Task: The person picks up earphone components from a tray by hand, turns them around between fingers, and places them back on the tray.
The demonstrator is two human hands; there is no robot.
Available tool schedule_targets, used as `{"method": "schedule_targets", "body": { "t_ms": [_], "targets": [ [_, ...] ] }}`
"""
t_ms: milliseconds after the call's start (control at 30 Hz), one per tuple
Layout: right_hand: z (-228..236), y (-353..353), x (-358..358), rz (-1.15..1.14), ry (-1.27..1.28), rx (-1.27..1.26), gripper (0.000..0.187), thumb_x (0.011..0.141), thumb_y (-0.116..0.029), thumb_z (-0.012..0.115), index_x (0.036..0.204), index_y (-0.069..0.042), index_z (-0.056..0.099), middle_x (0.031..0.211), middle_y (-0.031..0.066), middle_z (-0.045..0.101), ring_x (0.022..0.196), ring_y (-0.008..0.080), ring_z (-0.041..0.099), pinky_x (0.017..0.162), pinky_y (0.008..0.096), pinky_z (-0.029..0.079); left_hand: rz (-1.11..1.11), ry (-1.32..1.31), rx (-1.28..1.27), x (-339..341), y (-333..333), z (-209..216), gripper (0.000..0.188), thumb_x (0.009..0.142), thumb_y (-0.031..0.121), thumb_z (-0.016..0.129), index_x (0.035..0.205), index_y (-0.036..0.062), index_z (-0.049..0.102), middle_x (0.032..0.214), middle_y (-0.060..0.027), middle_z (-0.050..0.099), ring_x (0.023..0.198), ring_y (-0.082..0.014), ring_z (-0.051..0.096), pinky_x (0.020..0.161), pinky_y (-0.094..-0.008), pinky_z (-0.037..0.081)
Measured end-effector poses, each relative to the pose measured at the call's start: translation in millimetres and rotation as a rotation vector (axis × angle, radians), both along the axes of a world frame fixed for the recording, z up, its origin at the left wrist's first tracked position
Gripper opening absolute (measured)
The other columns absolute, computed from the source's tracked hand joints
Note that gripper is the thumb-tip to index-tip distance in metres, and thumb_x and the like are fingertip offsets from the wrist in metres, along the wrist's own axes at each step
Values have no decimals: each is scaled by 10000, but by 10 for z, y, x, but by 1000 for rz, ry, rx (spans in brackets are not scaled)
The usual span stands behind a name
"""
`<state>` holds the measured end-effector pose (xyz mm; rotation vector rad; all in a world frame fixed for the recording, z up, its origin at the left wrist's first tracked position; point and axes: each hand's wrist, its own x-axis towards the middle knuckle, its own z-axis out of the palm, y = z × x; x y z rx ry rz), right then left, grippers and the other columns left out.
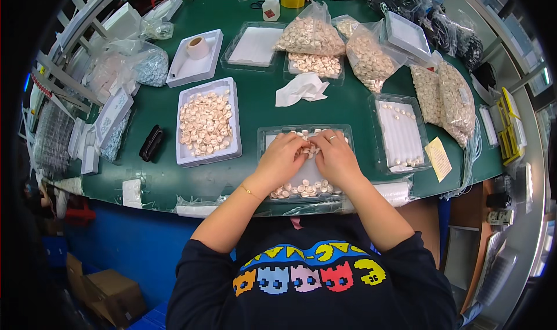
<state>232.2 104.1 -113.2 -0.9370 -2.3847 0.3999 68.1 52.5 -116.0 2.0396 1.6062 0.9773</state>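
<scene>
Here, left hand [284, 154] and right hand [335, 156] pinch beige pieces [311, 151] over 1 clear tray [261, 142].

Even, whitish light fills the room; I catch it glinting off the clear plastic bag [311, 31], while the cardboard box [118, 292] below the green table [255, 101] sits in dimness. The table's near edge bows, and toward the blackened rim details smear.

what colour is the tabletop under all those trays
The tabletop is dark green, seen best in the head view.
</scene>
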Motion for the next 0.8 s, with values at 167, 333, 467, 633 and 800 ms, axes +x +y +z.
{"method": "schedule_targets", "body": {
  "t_ms": [167, 333, 467, 633, 800],
  "targets": [
    [-11, -8, 7, 189, 213, -216, 216, 720, 10, 571, 921, -48, 624, 864, 90, 591, 845, 274, 544, 734, 355, 461, -30, -62, -30, -71, -171, 114, 119, 704, 68, 640, 800, 27, 583, 789, -99, 576, 768, -290, 532, 691, -374, 425],
    [84, -33, 30, 204, 204, -307, 170, 755, -35, 601, 922, -50, 628, 806, 103, 623, 783, 269, 583, 684, 356, 473, 63, -35, -29, -127, -288, 152, 113, 719, 79, 663, 794, 21, 603, 757, -104, 591, 675, -253, 562, 609, -331, 446],
    [160, -80, 75, 115, 181, -420, 147, 774, -69, 618, 918, -44, 631, 782, 118, 625, 720, 267, 595, 655, 350, 479, 148, -208, -129, -138, -357, 259, 118, 763, 93, 670, 830, 5, 627, 748, -86, 633, 587, -145, 562, 521, -250, 432],
    [187, -145, 131, 61, 289, -444, 143, 793, -117, 637, 919, -50, 632, 786, 126, 641, 662, 227, 625, 606, 309, 489, 152, -684, -395, -111, -472, 283, 111, 814, 87, 638, 858, -14, 624, 756, -54, 638, 637, -82, 545, 570, -214, 433],
    [314, -248, 181, -33, 313, -767, 132, 818, -100, 627, 921, -17, 624, 778, 92, 648, 681, 136, 628, 607, 243, 491, 122, -1129, -460, -80, -554, 379, 110, 828, 52, 618, 902, -28, 610, 799, -82, 635, 658, -92, 550, 601, -211, 440]
  ]
}}
